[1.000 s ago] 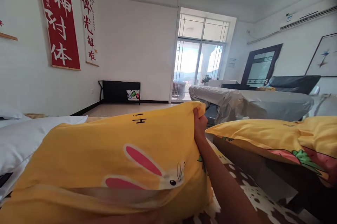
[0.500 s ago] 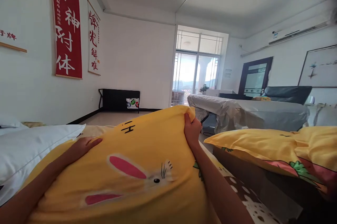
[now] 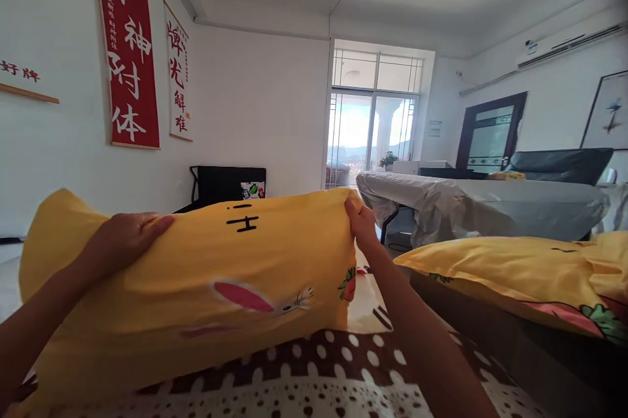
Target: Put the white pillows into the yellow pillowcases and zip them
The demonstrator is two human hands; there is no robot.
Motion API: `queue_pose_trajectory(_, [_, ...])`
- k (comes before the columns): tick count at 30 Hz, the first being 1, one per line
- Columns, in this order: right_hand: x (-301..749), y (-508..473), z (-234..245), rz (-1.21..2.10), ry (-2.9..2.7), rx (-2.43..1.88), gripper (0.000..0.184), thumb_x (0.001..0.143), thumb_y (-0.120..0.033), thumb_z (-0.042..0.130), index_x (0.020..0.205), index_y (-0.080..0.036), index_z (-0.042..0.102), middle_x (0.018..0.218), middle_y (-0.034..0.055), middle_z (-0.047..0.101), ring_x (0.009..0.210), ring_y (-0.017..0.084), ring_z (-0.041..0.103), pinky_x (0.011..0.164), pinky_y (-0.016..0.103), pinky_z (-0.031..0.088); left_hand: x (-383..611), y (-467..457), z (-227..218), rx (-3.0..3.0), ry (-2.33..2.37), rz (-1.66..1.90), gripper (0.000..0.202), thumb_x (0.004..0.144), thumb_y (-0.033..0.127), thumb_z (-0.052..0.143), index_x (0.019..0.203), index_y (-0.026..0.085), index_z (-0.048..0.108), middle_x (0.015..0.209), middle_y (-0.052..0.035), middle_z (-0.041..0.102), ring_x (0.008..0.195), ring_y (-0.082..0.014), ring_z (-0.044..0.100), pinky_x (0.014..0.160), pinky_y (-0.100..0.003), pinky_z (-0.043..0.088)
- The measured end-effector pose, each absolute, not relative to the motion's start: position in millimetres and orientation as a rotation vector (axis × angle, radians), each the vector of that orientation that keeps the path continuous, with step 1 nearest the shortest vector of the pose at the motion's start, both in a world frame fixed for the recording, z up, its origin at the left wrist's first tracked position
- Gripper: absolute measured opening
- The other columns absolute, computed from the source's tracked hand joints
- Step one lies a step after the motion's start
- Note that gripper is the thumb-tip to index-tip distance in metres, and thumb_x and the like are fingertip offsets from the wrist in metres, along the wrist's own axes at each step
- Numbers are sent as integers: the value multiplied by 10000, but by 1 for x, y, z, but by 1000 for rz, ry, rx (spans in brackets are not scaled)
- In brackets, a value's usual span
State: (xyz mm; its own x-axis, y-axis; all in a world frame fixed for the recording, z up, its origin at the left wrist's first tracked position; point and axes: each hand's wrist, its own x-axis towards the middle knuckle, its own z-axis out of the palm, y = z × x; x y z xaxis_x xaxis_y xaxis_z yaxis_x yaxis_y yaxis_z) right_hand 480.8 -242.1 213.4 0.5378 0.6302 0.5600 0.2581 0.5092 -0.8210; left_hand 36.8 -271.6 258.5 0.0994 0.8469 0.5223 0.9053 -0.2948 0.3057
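A yellow pillow (image 3: 196, 261) with a printed rabbit and the letters "Hi" spans the lower left and middle of the head view. My left hand (image 3: 130, 238) is closed over its upper edge at the left, thumb on the near face. At the pillow's upper right corner, my right hand (image 3: 362, 218) pinches the yellow fabric. The pillow stands tilted on its long side, raised above a brown and cream dotted bed sheet (image 3: 343, 365). A small printed carrot shows near its right end.
To the right lies another yellow pillow (image 3: 495, 267) on a dark surface. Behind it stands a table under plastic sheeting (image 3: 471, 209), with a dark chair (image 3: 559, 166) beyond. A black folded table (image 3: 220, 182) leans against the far wall.
Both hands have lifted the pillow's near part off the bed, uncovering the dotted sheet below. My left hand has risen and moved slightly left. The view has turned a little left.
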Motion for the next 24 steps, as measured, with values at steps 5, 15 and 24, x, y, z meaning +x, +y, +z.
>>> queue_pose_trajectory(5, [481,-247,155,507,-1028,-1022,565,651,-691,555,827,-163,649,822,93,697,716,213,621,593,300,482,31,-267,233,-2493,-1786,-694,420,910,471,286,767,178,550,763,24,619,793,-145,514,694,-165,290])
queue_pose_trajectory(15, [407,-280,147,18,-964,-1190,522,834,-643,319,658,-194,519,649,57,607,627,173,487,567,283,374,172,-281,267,-2559,-1100,-735,539,913,542,249,1012,135,589,1007,-96,625,904,-205,559,760,-260,354])
queue_pose_trajectory(24, [437,-293,165,270,-1200,-988,423,779,-598,478,681,-190,529,654,27,593,634,166,507,559,271,408,201,-285,253,-2671,-1157,-1040,505,888,534,335,589,174,524,486,11,445,499,-121,401,534,-249,236])
